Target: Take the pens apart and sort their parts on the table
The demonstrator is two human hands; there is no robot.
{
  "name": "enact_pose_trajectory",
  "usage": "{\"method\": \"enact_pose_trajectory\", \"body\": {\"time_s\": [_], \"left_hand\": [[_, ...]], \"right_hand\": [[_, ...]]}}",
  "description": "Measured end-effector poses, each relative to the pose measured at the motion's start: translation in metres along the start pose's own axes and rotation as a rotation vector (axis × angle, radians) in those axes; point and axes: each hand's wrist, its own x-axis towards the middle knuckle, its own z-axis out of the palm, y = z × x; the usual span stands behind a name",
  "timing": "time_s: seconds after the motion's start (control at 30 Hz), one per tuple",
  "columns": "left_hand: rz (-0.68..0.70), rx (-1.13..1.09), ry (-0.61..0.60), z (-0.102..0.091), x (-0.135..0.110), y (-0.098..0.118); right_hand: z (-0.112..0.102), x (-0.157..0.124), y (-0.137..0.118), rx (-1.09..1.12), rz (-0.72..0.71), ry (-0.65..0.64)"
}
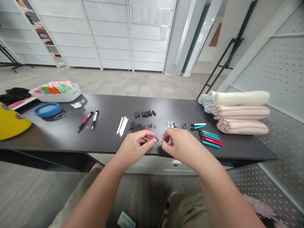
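Note:
Near the front edge of the table, my left hand (133, 144) is closed around a pen barrel (156, 139). Its dark end points right and a bit of red shows above the fingers. Just across from it, my right hand (184, 144) pinches a thin whitish piece (161, 139), too small to name, close to the barrel's end. White pen refills (122, 126) lie left of my hands. Behind them are black tubes (136, 127), shorter black sleeves (144, 113) and small dark pieces (150, 126). Beyond my right hand are small white and coloured parts (171, 124), partly hidden, and metallic bits (184, 125).
Several teal and red pens (210, 138) lie at right, before rolled towels (242, 112). At left are a red pen (85, 121), a white pen (94, 119), a blue round dish (47, 110), a white basket (55, 92) and a yellow object (11, 125).

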Motion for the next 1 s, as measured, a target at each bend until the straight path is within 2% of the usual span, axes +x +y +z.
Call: {"method": "enact_pose_trajectory", "body": {"time_s": [0.13, 0.3, 0.43, 0.53, 0.67, 0.8, 1.0], "left_hand": [[0.014, 0.053, -0.054, -0.002, 0.0, 0.001], [-0.042, -0.03, -0.034, -0.005, 0.001, -0.001], [-0.078, -0.101, -0.016, -0.005, 0.002, 0.0], [-0.087, -0.147, -0.002, -0.005, 0.002, 0.001], [-0.102, -0.206, 0.039, -0.006, 0.002, 0.003], [-0.112, -0.23, 0.06, -0.005, 0.002, 0.005], [-0.117, -0.214, 0.053, -0.005, 0.003, 0.008]], "right_hand": [[0.003, -0.002, -0.015, 0.128, -0.067, 0.017], [0.009, 0.002, -0.014, 0.139, -0.135, 0.082], [0.006, 0.004, -0.011, 0.16, -0.21, 0.127], [-0.002, 0.005, 0.0, 0.129, -0.222, 0.185], [-0.006, 0.008, 0.03, -0.062, -0.187, 0.297], [0.0, 0.013, 0.053, -0.22, -0.149, 0.241], [0.012, 0.017, 0.057, -0.259, -0.158, 0.202]]}}
